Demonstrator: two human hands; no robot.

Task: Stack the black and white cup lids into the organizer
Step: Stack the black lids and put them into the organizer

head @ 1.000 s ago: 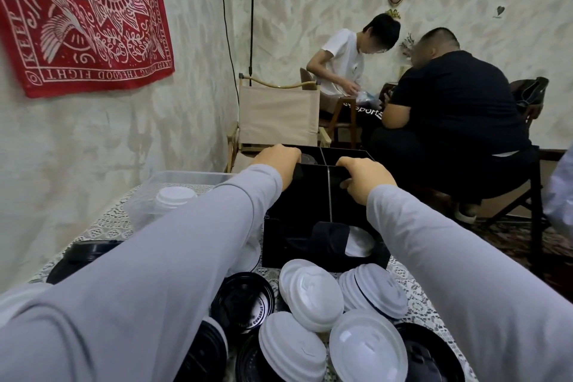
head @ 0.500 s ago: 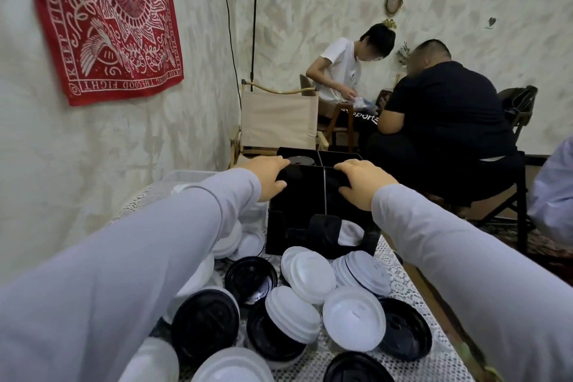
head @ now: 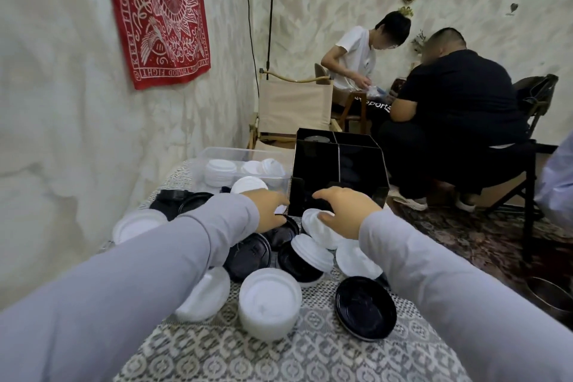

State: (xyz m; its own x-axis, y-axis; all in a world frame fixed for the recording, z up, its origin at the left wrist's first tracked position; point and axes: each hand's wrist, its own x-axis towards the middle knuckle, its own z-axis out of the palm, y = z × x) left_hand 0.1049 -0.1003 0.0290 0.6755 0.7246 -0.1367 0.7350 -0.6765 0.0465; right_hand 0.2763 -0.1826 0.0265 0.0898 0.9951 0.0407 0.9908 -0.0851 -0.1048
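Observation:
The black organizer [head: 356, 174] stands at the far end of the table, its top split into compartments, with one lid lying in the back left one. Black and white cup lids lie heaped in front of it: a white stack [head: 269, 301], a black lid [head: 366, 307], and a black lid [head: 248, 257] near my left sleeve. My left hand [head: 269, 209] hovers over a black lid [head: 286, 231] at the organizer's foot, fingers relaxed. Over a white lid stack [head: 313, 222] my right hand [head: 344, 212] arches, its thumb touching the stack.
A clear plastic bin [head: 217, 155] with more white lids sits left of the organizer, by the wall. The lace tablecloth [head: 279, 357] shows near me. Beyond the table stand a folding chair [head: 294, 105] and two seated people [head: 449, 96]. The table's right edge drops to a rug.
Both hands have left the organizer's top and come down toward me to the lids at its front. The view has tilted down and pulled back.

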